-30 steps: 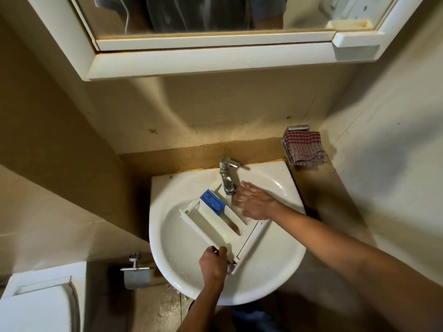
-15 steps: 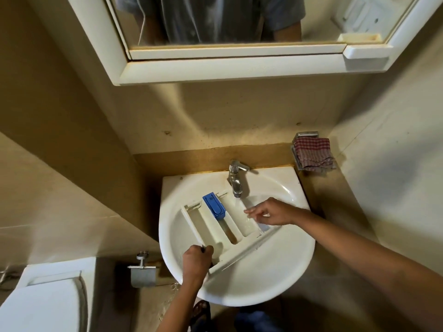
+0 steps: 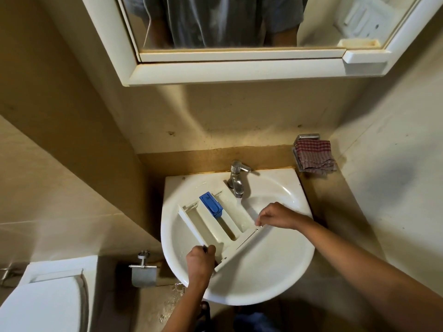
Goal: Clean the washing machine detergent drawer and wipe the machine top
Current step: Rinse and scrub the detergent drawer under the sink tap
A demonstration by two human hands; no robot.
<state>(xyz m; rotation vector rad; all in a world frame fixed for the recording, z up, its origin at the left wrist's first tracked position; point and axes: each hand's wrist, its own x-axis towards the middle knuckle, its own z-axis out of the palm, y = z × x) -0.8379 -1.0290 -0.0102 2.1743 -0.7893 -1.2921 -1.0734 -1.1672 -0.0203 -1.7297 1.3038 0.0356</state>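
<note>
Across the bowl of the white sink (image 3: 263,283): detergent drawer (image 3: 215,226), cream plastic, lies slantwise, compartments up, front panel toward 5 o'clock. Blue insert (image 3: 211,203) in the middle compartment, at the drawer's 11 o'clock end. At the panel's 7 o'clock end, left hand (image 3: 200,262), fingers curled tight round the corner; something small and dark by the thumb, too small to tell. At the panel's 2 o'clock end, right hand (image 3: 275,215), fingertips pinching the edge. At 12 o'clock, chrome tap (image 3: 236,180), thin stream of water (image 3: 239,201) falling onto the drawer's right side. Further out at 2 o'clock, red checked cloth (image 3: 314,155) on a wall holder. At the sink's 8 o'clock, metal paper holder (image 3: 143,271), then white toilet (image 3: 43,303). Overhead, mirror cabinet (image 3: 239,70).
</note>
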